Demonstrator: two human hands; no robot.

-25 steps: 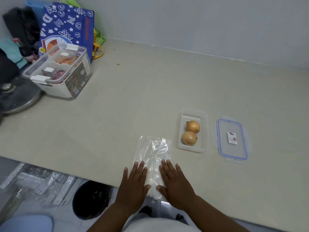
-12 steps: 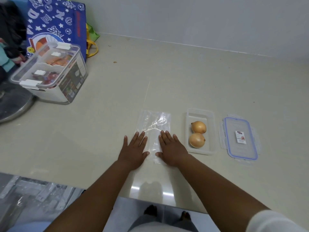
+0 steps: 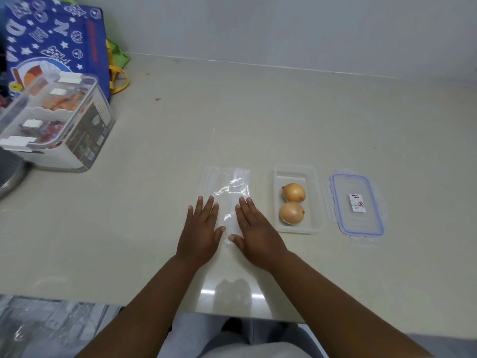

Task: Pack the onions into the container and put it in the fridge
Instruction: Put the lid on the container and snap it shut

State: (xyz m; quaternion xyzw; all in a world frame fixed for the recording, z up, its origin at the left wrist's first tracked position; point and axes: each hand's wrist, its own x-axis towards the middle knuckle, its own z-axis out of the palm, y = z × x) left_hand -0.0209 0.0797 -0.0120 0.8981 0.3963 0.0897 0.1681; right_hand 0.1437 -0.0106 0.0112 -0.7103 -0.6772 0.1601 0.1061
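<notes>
Two yellow onions point(image 3: 292, 203) lie one behind the other in a clear rectangular container point(image 3: 312, 200) on the beige counter. Its lid point(image 3: 357, 204), clear with a blue seal and a small label, lies flat just to the right. A clear plastic bag point(image 3: 225, 188) lies flat to the left of the container. My left hand point(image 3: 200, 232) and my right hand point(image 3: 254, 232) rest palm down on the near end of the bag, fingers spread, holding nothing.
A lidded white storage box point(image 3: 55, 125) with food inside stands at the far left, with a blue printed bag point(image 3: 55, 40) behind it and a metal lid point(image 3: 9, 174) at the left edge. The counter's front edge point(image 3: 154, 310) runs below my forearms.
The view has shifted, so the bag, container and my hands sit farther onto the counter and more of my forearms show. My hands stay flat on the bag; the onions have not moved.
</notes>
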